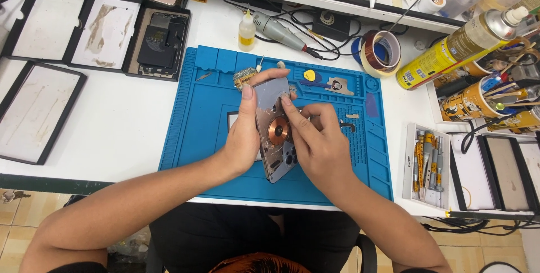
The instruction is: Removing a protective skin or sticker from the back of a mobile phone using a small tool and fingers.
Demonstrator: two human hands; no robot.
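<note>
An opened phone back housing (274,124), its copper charging coil (278,129) exposed, is held tilted above the middle of a blue repair mat (197,110). The left hand (244,138) clasps the housing along its left edge, thumb and fingers closed on it, while the right hand (315,141) rests fingertips on the inner face beside the coil. Farther back lie a roll of amber tape (381,52) and a small glue bottle (246,31); a screwdriver tray (427,163) sits right.
</note>
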